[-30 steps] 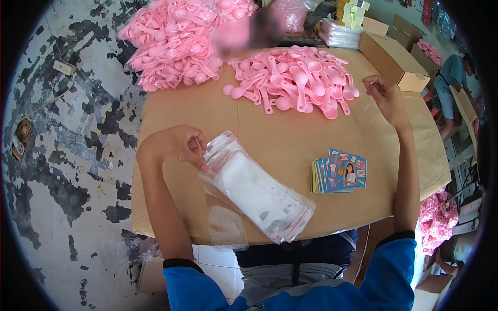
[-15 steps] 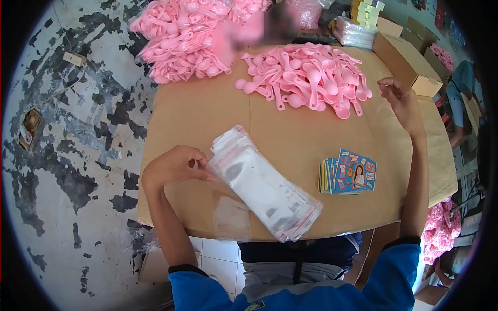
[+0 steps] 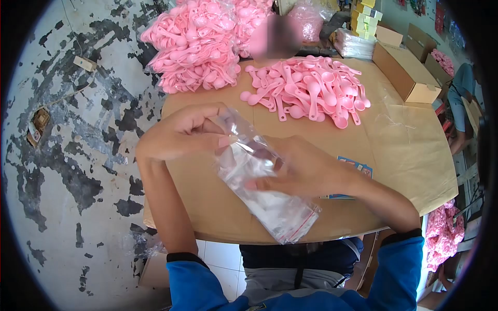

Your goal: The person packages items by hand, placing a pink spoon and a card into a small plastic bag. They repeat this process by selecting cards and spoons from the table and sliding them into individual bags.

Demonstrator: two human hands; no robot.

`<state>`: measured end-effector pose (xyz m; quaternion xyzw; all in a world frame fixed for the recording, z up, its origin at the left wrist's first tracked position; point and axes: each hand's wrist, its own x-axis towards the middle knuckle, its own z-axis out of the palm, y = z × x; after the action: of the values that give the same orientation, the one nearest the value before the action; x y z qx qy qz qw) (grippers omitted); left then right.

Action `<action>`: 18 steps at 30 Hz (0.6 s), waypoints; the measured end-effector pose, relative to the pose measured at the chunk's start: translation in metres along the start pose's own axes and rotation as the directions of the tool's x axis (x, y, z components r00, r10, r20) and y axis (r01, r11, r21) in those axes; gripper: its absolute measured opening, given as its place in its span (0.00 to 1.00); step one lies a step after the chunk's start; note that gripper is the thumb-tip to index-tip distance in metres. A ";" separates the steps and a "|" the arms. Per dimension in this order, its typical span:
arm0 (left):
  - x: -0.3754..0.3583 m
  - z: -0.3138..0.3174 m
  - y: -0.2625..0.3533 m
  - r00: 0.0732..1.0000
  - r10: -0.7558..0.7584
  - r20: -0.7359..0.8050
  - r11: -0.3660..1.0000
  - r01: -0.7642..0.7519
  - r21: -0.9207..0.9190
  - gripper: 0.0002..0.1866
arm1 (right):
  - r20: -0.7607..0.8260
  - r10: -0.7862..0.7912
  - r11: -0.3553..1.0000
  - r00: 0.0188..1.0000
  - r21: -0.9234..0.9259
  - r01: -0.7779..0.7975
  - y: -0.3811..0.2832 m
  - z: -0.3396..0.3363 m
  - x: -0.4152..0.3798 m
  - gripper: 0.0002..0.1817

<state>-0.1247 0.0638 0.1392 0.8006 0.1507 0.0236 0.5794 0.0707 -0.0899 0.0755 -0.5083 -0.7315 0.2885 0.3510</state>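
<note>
On the near side of the spoon pile, left grip pinches clear bags, right grip half-curled over them, hold unclear; looks like bag separating, needs fine fingertip control.

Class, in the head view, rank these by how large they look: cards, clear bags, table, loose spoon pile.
1. Table
2. Loose spoon pile and clear bags: too close to rank; the right hand covers part of the bags.
3. Cards: smallest visible area, mostly hidden.

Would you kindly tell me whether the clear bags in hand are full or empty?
Apparently empty: the clear bags show nothing inside, though the right hand covers part.
</note>
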 end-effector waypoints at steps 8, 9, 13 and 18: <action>0.023 -0.030 -0.082 0.953 -0.298 0.051 0.939 0.283 0.196 0.07 | 0.113 0.175 0.983 0.978 -0.083 -0.167 0.028 0.007 0.001 0.17; 0.023 -0.030 -0.083 0.939 -0.340 0.046 0.915 0.319 0.246 0.06 | 0.176 0.195 0.974 0.965 -0.152 -0.169 0.026 0.007 0.001 0.18; 0.026 -0.029 -0.093 0.930 -0.356 0.092 0.910 0.322 0.261 0.09 | 0.225 0.270 0.935 0.936 -0.295 -0.199 0.020 0.008 -0.003 0.23; 0.032 -0.031 -0.104 0.925 -0.374 0.065 0.871 0.326 0.368 0.12 | 0.055 0.121 0.933 0.991 -0.349 -0.094 0.039 0.006 -0.007 0.17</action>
<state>-0.1236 0.1308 0.0477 0.8499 0.2561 -0.1630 0.4308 0.0889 -0.0847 0.0399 -0.5900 -0.7546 0.1937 0.2121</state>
